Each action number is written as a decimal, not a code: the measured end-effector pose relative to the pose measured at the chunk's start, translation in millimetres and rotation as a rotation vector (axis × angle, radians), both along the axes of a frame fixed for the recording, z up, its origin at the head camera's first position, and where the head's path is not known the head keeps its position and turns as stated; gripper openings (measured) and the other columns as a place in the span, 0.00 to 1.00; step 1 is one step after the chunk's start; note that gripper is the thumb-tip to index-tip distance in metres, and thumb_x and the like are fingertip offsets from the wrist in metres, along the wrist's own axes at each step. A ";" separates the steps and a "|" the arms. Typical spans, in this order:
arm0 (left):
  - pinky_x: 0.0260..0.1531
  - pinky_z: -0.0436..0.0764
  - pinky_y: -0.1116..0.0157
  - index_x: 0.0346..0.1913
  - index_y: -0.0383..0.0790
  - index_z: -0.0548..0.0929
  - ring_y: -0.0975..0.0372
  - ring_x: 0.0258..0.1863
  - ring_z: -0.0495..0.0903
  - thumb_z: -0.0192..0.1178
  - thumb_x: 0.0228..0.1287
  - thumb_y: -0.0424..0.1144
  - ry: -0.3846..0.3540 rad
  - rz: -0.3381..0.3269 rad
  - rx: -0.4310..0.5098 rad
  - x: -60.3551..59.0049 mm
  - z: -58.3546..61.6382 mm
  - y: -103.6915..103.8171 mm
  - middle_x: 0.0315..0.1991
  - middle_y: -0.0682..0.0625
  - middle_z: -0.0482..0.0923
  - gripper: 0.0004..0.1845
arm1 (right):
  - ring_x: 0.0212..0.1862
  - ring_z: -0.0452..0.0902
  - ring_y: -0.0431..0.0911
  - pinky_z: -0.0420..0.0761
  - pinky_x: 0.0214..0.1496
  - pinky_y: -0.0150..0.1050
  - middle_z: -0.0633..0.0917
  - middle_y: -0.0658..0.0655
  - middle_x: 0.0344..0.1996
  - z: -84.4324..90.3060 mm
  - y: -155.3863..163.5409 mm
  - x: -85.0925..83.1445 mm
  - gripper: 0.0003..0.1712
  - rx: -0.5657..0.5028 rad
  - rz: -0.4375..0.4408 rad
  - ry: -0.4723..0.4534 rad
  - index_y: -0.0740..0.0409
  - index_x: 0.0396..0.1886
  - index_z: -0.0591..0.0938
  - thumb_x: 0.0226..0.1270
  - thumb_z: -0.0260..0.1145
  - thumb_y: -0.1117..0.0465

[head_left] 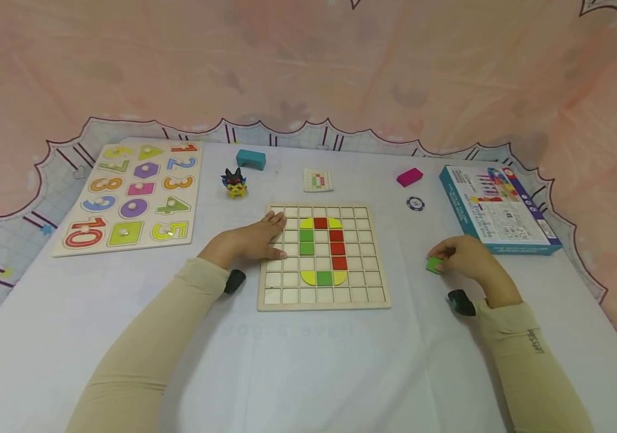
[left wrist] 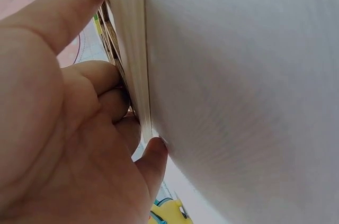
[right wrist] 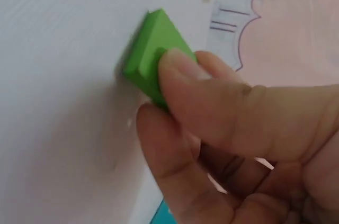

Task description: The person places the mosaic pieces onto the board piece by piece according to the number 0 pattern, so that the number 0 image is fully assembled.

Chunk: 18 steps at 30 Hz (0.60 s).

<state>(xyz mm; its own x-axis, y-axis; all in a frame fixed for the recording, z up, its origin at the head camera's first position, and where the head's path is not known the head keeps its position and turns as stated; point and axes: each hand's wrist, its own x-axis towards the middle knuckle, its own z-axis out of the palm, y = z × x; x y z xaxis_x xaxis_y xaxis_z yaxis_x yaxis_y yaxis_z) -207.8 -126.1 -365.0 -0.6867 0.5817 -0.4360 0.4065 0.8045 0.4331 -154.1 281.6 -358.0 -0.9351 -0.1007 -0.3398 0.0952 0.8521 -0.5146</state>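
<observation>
Green square tile (head_left: 434, 265) lies on the surface (head_left: 308, 361), right of the grid board (head_left: 323, 300), pinched between thumb and fingertips of the right hand (head_left: 462, 257). Left hand (head_left: 249, 240) rests flat, fingers straight, on the board's left edge, steadying it. Judgement: keep the pinch on the tile's edges, hold it level, and square it to an empty cell beside the green pieces (head_left: 306, 242) before lowering.

A wooden number-and-shape peg puzzle (head_left: 130, 195) lies far left. Behind it are a teal arch block (head_left: 251, 159), a small yellow-and-black toy figure (head_left: 235, 183), a pattern card (head_left: 317, 180), a magenta block (head_left: 409, 177), what looks like a poker chip (head_left: 415, 204), and a blue cardboard box (head_left: 498, 208).
</observation>
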 end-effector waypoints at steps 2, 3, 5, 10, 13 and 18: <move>0.70 0.39 0.52 0.71 0.31 0.38 0.48 0.71 0.26 0.53 0.65 0.50 0.002 -0.003 0.001 -0.4 -0.8 -0.3 0.73 0.39 0.29 0.46 | 0.41 0.71 0.50 0.69 0.39 0.37 0.81 0.60 0.38 1.1 -4.0 -1.7 0.14 -0.026 0.002 0.005 0.65 0.43 0.82 0.56 0.63 0.68; 0.70 0.39 0.52 0.71 0.31 0.38 0.48 0.71 0.26 0.53 0.65 0.50 0.005 -0.004 0.003 -0.6 -1.5 -0.3 0.73 0.39 0.29 0.46 | 0.41 0.71 0.50 0.69 0.39 0.36 0.81 0.59 0.38 1.9 -6.6 -2.8 0.13 -0.036 0.002 0.011 0.65 0.43 0.83 0.57 0.62 0.68; 0.70 0.39 0.52 0.71 0.31 0.38 0.48 0.71 0.27 0.53 0.65 0.50 0.012 -0.008 0.004 -1.0 -3.1 -0.2 0.73 0.39 0.30 0.46 | 0.41 0.71 0.49 0.69 0.38 0.35 0.81 0.59 0.37 3.2 -13.0 -5.5 0.13 -0.070 -0.003 0.023 0.65 0.42 0.83 0.57 0.62 0.68; 0.70 0.39 0.52 0.71 0.31 0.38 0.48 0.72 0.27 0.54 0.65 0.50 0.023 -0.008 -0.001 -1.5 -4.0 -0.5 0.73 0.39 0.30 0.46 | 0.39 0.72 0.47 0.72 0.39 0.34 0.82 0.59 0.35 6.8 -34.1 -15.8 0.13 -0.167 0.020 0.068 0.67 0.41 0.83 0.53 0.65 0.69; 0.70 0.39 0.52 0.71 0.31 0.38 0.48 0.72 0.26 0.54 0.65 0.50 0.021 -0.007 0.006 -1.7 -4.3 -1.0 0.73 0.40 0.30 0.46 | 0.39 0.73 0.46 0.73 0.40 0.34 0.83 0.58 0.34 6.4 -48.6 -21.6 0.12 -0.212 0.046 0.081 0.68 0.39 0.83 0.53 0.65 0.70; 0.70 0.39 0.53 0.71 0.32 0.38 0.49 0.72 0.26 0.54 0.65 0.50 0.014 -0.002 0.013 -2.5 -4.5 -1.0 0.73 0.40 0.29 0.46 | 0.38 0.72 0.46 0.72 0.40 0.34 0.83 0.56 0.32 3.7 -77.9 -26.4 0.11 -0.279 0.069 0.070 0.68 0.37 0.84 0.52 0.66 0.71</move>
